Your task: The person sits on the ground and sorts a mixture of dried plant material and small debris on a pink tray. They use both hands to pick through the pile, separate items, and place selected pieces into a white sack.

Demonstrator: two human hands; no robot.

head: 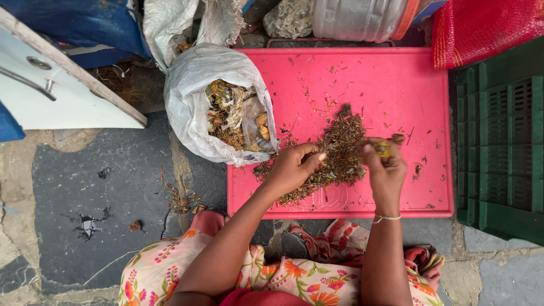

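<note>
Stone floor (85,175), pink tray (396,85) laid on it. Plant scrap pile (340,153) heaped mid-tray, pinched by left hand (292,167). Small yellowish piece (383,150) gripped in right hand (385,170). White sack (198,96) left, green crate (501,147) right.

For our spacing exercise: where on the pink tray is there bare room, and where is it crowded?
Freest: the pink tray along its far edge and right side beside the green crate. Crowded: the middle, with the debris pile, both hands, and the white bag overlapping its left edge.

There's a green plastic crate (501,147) off to one side, red mesh sack (481,25) above it, a clear plastic jar (360,18), a rock (288,18), and a white board (54,85).
</note>
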